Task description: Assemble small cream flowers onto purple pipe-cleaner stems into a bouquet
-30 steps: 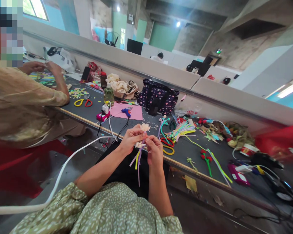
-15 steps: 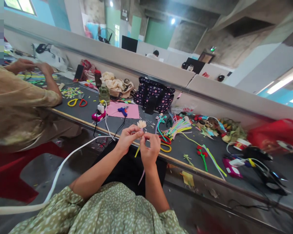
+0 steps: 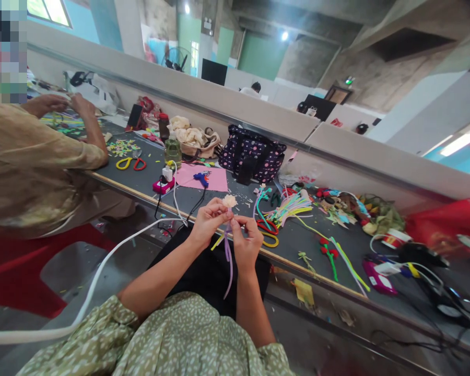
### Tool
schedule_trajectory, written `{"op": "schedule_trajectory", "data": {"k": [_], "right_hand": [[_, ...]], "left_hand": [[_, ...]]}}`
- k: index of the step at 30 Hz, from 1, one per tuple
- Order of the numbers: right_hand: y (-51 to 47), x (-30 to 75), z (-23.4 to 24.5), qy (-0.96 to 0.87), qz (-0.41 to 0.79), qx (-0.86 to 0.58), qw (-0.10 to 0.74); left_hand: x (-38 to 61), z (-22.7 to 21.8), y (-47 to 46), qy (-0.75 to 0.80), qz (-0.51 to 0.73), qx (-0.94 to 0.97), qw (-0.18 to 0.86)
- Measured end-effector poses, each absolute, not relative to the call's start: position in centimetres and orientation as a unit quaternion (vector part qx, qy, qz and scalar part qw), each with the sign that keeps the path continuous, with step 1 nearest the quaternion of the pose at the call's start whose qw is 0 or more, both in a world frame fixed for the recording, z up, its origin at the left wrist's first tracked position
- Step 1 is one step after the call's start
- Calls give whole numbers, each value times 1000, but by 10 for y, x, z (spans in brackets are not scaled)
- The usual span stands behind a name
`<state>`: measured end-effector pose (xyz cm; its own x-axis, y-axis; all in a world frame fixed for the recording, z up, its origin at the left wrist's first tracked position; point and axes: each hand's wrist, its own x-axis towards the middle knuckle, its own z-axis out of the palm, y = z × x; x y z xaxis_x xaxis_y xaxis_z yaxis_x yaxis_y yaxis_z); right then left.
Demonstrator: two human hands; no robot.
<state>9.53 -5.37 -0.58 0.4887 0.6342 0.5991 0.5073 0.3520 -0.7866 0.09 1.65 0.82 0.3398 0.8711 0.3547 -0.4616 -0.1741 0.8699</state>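
Note:
Between my hands, over the table's front edge, is a small cream flower. Just below its head, the fingers of my left hand are closed in a pinch on it. My right hand pinches a purple pipe cleaner close under the flower, and its long ends dangle down between my wrists. A yellow strip also sticks out below my left fingers. Fingertips partly cover the spot where the strips meet the flower. To the right of my hands lie scissors with red and yellow handles.
A blue glue gun rests on a pink sheet. Pipe cleaners lie bundled at right, near a red-and-green flower. A dark dotted bag stands behind. A white cable crosses at left, where a co-worker's arm rests.
The purple strip's ends now hang in fuller view below my hands. My right hand has shifted slightly down and right. The whole view has moved a little.

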Motion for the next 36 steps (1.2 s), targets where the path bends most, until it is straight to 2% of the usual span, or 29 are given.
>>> {"op": "schedule_trajectory", "data": {"k": [6,11,17,20,23,26,30,36], "right_hand": [[-48,99,-7,-422,288,-471,719],[-45,102,-11,-389,368,-441,720],[-44,100,-16,-424,283,-486,710],[-46,99,-16,-468,123,-558,674],[-48,98,-15,-532,-68,-594,600],[-49,97,-14,-577,-152,-586,548],[-50,96,-12,-567,-113,-589,565],[-48,101,-12,-483,88,-587,643]], "left_hand": [[-1,7,17,164,522,544,636],[-2,4,19,145,495,527,676],[-1,0,22,163,480,536,675],[0,-2,22,188,488,546,654],[2,-3,23,209,504,536,645],[2,-4,24,221,519,539,626],[1,-2,24,215,536,567,587],[1,1,24,188,527,562,609]]}}
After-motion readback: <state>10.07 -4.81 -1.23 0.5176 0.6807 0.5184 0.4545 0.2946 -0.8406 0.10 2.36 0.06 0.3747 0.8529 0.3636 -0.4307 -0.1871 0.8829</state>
